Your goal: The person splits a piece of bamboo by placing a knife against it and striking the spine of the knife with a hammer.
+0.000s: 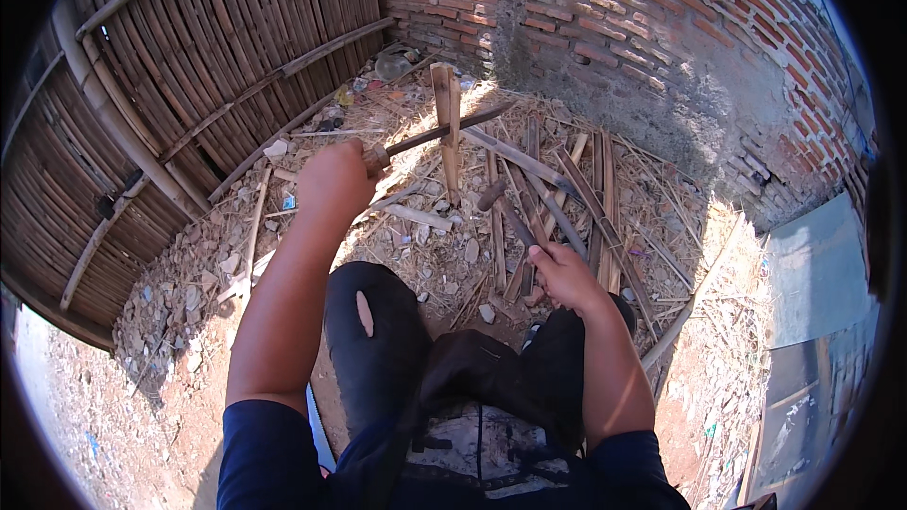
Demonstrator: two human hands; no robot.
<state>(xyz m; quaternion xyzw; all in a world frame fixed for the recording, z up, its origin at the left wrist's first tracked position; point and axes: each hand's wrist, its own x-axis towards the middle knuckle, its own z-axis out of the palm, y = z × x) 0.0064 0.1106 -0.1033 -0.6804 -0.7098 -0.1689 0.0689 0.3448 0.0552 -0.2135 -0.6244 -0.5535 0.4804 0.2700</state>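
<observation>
My left hand (335, 176) is closed round the wooden handle of a machete (416, 141), whose dark blade points to the right. Its blade crosses an upright piece of split wood or bamboo (441, 94), and seems lodged in it partway down. That piece rises from the littered ground with its top parted in two. In my right hand (567, 277) is a hammer (516, 220), gripped by the handle. The hammer's brownish head is lower than the blade and to the right of the upright piece, apart from both.
Several long wooden strips (605, 212) lie on the ground at the right. Stones and straw surround them. A bamboo slat wall (236, 47) stands at the left, a brick wall (614, 28) at the back and right. Grey sheets (814, 269) lean at far right.
</observation>
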